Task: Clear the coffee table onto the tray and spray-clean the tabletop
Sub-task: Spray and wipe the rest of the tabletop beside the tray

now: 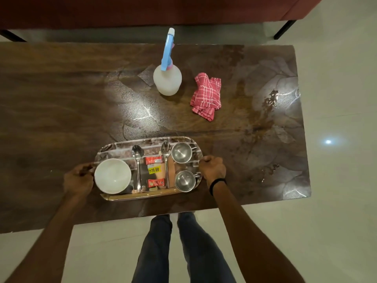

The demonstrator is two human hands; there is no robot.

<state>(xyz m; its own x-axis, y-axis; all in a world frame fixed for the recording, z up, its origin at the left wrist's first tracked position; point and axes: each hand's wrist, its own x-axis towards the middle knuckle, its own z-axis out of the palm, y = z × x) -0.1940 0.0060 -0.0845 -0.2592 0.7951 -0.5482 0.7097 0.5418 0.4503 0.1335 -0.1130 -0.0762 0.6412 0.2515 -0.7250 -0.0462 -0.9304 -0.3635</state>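
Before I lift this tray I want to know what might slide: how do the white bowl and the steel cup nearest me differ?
The white bowl is wider and opaque white; the near steel cup is smaller and shiny metal. The bowl sits at the tray's left end by the left hand; the cup sits at the right end by the right hand. The cup has a side handle; the bowl shows none. Both stand upright and look empty.

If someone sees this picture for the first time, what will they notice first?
Probably the loaded tray at the table's near edge, gripped by the left hand and right hand. Next, the spray bottle and red checked cloth farther back on the tabletop.
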